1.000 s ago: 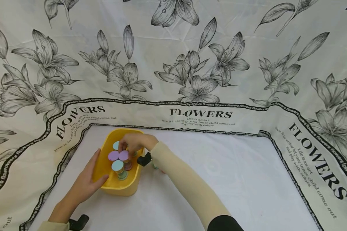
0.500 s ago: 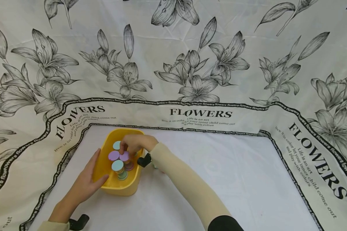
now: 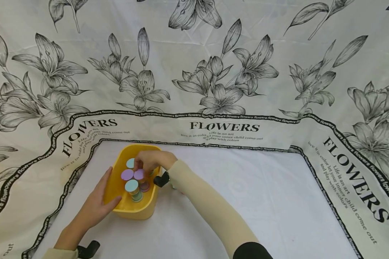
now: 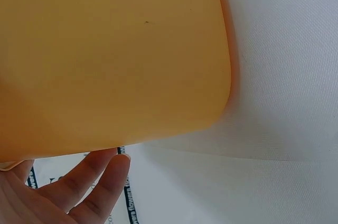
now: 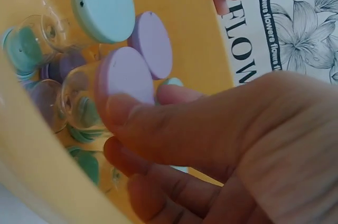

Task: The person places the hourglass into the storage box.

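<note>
A yellow bin [image 3: 144, 214] stands on the white cloth, left of centre. Inside are small clear jars stacked on one another, with pale blue lids [image 3: 131, 185] and purple lids [image 3: 127, 175]. My right hand [image 3: 150, 160] reaches over the far right rim. In the right wrist view, its thumb and fingers pinch a jar with a purple lid [image 5: 124, 73], thumb across the lid. My left hand [image 3: 97, 203] lies against the bin's left side, thumb at the near rim and straight fingers along the outer wall; its fingertips [image 4: 122, 163] show beyond the bin in the left wrist view.
A small greenish object [image 3: 174, 187] peeks out beside the right sleeve [image 3: 207, 205], mostly hidden by it. A flower-printed cloth [image 3: 225, 129] rises behind the white cloth [image 3: 246, 187] and frames its sides.
Half a second to a second ago, the right hand and the purple-lidded jar shifted very slightly to the right. Since then they stay nearly still, and the left hand and bin have kept their place.
</note>
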Demonstrator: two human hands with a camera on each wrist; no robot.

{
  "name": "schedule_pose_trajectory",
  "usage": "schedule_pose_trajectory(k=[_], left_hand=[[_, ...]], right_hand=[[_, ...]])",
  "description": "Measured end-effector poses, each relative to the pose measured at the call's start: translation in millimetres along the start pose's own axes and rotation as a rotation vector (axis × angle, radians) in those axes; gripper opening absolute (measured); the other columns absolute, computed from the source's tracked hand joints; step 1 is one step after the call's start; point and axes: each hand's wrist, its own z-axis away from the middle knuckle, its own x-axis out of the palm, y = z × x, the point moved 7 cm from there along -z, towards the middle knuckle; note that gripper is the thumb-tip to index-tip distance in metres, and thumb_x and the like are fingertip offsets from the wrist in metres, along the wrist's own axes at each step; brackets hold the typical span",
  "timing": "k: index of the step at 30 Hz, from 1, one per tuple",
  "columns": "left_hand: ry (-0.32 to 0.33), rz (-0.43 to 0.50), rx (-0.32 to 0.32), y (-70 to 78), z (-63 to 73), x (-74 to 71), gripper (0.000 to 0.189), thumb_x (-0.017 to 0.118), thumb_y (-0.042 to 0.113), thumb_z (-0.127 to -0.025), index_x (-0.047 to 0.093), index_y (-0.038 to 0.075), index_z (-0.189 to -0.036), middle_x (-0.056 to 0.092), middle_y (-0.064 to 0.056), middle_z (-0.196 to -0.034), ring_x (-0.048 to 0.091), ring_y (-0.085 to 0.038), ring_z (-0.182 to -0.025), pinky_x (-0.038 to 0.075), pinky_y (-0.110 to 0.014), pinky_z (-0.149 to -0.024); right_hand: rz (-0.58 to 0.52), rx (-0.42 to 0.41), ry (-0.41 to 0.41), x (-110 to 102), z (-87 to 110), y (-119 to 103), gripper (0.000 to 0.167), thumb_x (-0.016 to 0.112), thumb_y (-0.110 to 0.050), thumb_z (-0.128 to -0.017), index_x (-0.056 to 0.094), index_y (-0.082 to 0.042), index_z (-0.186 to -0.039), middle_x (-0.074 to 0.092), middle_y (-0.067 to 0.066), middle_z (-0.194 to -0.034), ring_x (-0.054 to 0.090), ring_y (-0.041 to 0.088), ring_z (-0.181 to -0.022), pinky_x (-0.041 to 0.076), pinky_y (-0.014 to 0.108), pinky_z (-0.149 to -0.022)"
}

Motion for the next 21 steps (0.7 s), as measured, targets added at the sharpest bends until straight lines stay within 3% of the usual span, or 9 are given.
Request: schedule_pose_trajectory(k=[2, 5, 8, 10, 13, 16, 20, 21], left_hand=[[-0.002, 0.0, -0.004, 0.7, -0.6, 0.6, 0.098, 0.073, 0.026, -0.094, 0.008, 0.02, -0.168, 0.025, -0.021, -0.169, 0.033, -0.051, -0.147, 0.014, -0.007, -0.113], [-0.008, -0.005, -0.021, -0.4, -1.0, 0.9, 0.098, 0.072, 0.028, -0.095, 0.007, 0.021, -0.168, 0.023, -0.021, -0.169, 0.032, -0.051, -0.148, 0.021, -0.029, -0.124], [-0.011, -0.002, -0.033, -1.6, -0.9, 1.3, 0.098, 0.072, 0.029, -0.095, 0.007, 0.022, -0.168, 0.023, -0.021, -0.169, 0.031, -0.051, -0.148, 0.023, -0.043, -0.126], [-0.014, 0.0, -0.034, -2.0, -0.7, 1.8, 0.098, 0.072, 0.031, -0.095, 0.007, 0.023, -0.168, 0.023, -0.02, -0.17, 0.032, -0.051, -0.148, 0.022, -0.038, -0.125], [-0.012, 0.002, -0.027, -0.5, -1.2, 1.9, 0.098, 0.072, 0.03, -0.094, 0.007, 0.022, -0.168, 0.023, -0.021, -0.169, 0.032, -0.052, -0.148, 0.026, -0.049, -0.123], [-0.009, 0.004, -0.021, 1.0, -1.1, 0.9, 0.098, 0.072, 0.03, -0.094, 0.007, 0.021, -0.168, 0.023, -0.021, -0.169, 0.031, -0.052, -0.148, 0.024, -0.047, -0.123], [-0.004, 0.006, -0.016, 1.5, -0.6, 0.3, 0.098, 0.072, 0.03, -0.094, 0.008, 0.021, -0.168, 0.023, -0.021, -0.169, 0.032, -0.051, -0.148, 0.016, -0.024, -0.122], [-0.003, 0.008, -0.015, 1.9, -0.9, 0.7, 0.098, 0.072, 0.03, -0.094, 0.008, 0.021, -0.168, 0.023, -0.02, -0.169, 0.031, -0.051, -0.148, 0.016, -0.023, -0.121]], right_hand=[[0.005, 0.0, 0.006, -1.8, 2.4, 0.4, 0.032, 0.078, 0.001, -0.085, 0.074, -0.019, -0.11, 0.069, -0.007, -0.105, 0.062, 0.01, -0.098, 0.053, 0.018, -0.079], [0.026, -0.021, 0.027, -8.3, 8.2, -2.8, 0.03, 0.075, 0.0, -0.088, 0.073, -0.014, -0.114, 0.069, -0.003, -0.11, 0.062, 0.012, -0.101, 0.053, 0.018, -0.08], [0.042, -0.062, 0.061, -19.1, 17.6, -6.7, 0.031, 0.073, -0.002, -0.091, 0.071, -0.009, -0.121, 0.07, 0.0, -0.117, 0.063, 0.013, -0.108, 0.053, 0.017, -0.086], [0.037, -0.091, 0.088, -28.2, 27.1, -8.5, 0.032, 0.074, -0.005, -0.092, 0.07, -0.007, -0.124, 0.07, 0.003, -0.121, 0.064, 0.015, -0.113, 0.052, 0.018, -0.09], [0.017, -0.133, 0.137, -42.8, 44.8, -8.8, 0.032, 0.073, -0.009, -0.094, 0.069, -0.006, -0.126, 0.071, 0.007, -0.125, 0.065, 0.018, -0.118, 0.053, 0.02, -0.093], [-0.015, -0.169, 0.188, -54.5, 64.0, -7.9, 0.033, 0.071, -0.009, -0.096, 0.068, -0.004, -0.128, 0.07, 0.011, -0.128, 0.065, 0.022, -0.121, 0.054, 0.022, -0.096], [-0.062, -0.191, 0.265, -60.6, 87.4, 1.4, 0.035, 0.07, -0.012, -0.098, 0.065, -0.001, -0.131, 0.069, 0.013, -0.129, 0.066, 0.026, -0.12, 0.054, 0.024, -0.099], [-0.072, -0.196, 0.286, -59.9, 92.6, 5.7, 0.036, 0.07, -0.013, -0.098, 0.065, -0.001, -0.131, 0.068, 0.014, -0.13, 0.066, 0.026, -0.119, 0.054, 0.024, -0.099]])
